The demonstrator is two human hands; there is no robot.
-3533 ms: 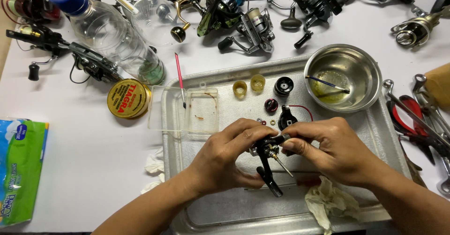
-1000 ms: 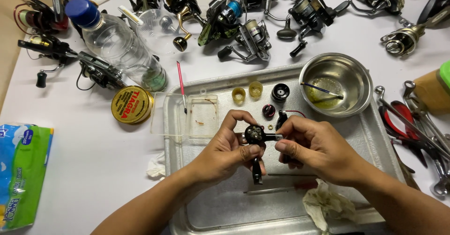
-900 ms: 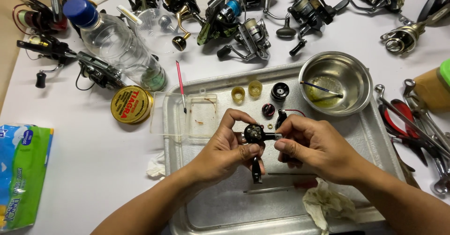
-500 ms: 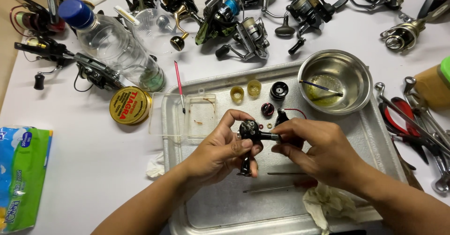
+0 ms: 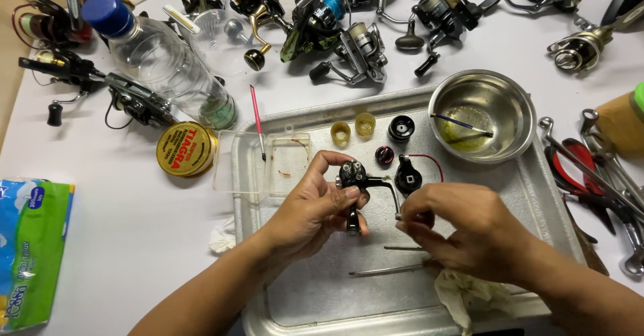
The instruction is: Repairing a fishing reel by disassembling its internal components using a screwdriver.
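The left hand (image 5: 315,205) holds a small black fishing-reel body with a bent metal arm (image 5: 353,178) above the shallow rectangular metal tray (image 5: 315,289); its grip is clamped on the part, thumb and fingers wrapped around the lower stem. The right hand (image 5: 463,232) sits just right of the reel body, fingertips pinched together at the end of the bent arm; whether they hold a separate small piece cannot be told. Two thin metal rods (image 5: 389,269) lie on the tray below both hands, beside a crumpled white cloth (image 5: 463,292). Beyond the reel body on the tray rest two yellow caps (image 5: 353,129), a black round spool part (image 5: 400,128) and a black housing with a red wire (image 5: 409,175). A round steel bowl holding yellowish liquid (image 5: 481,116) occupies the tray's far right corner. A clear plastic box (image 5: 268,165) lies at the tray's left edge.
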